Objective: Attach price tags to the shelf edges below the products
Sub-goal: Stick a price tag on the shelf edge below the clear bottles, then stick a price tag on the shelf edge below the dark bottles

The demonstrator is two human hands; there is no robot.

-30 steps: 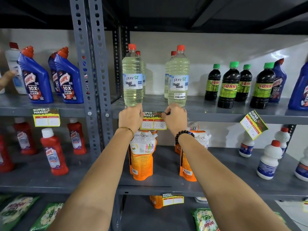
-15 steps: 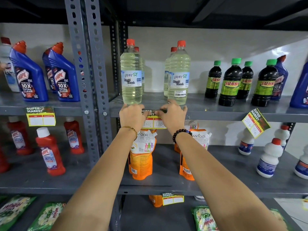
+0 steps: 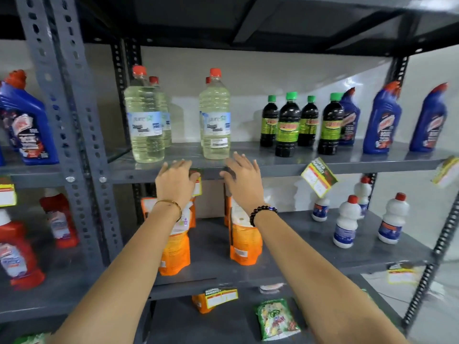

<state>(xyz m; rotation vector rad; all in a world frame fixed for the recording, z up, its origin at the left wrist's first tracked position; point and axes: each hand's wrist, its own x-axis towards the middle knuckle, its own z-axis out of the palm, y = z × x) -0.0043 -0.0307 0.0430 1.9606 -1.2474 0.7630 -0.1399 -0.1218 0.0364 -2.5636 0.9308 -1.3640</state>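
Reaching forward, both hands are at the front edge of the grey metal shelf. Left hand: fingers spread and extended, palm over the yellow-and-white paper price tag; only the tag's right strip shows past the hand, hanging just below the shelf edge. Contact between hand and tag cannot be confirmed; frame is blurred. Right hand: fingers apart, nothing gripped, fingertips at the shelf lip, just right of the tag.

Surroundings: two clear red-capped bottles of pale yellow liquid stand on the shelf directly above the hands, more behind them. Further right, dark green-capped bottles, then blue red-capped cleaner bottles. A second yellow tag hangs tilted from the same edge, well right of the hands. Orange stand-up pouches sit on the shelf below, partly hidden by both forearms. A perforated grey upright post stands left of the hands.
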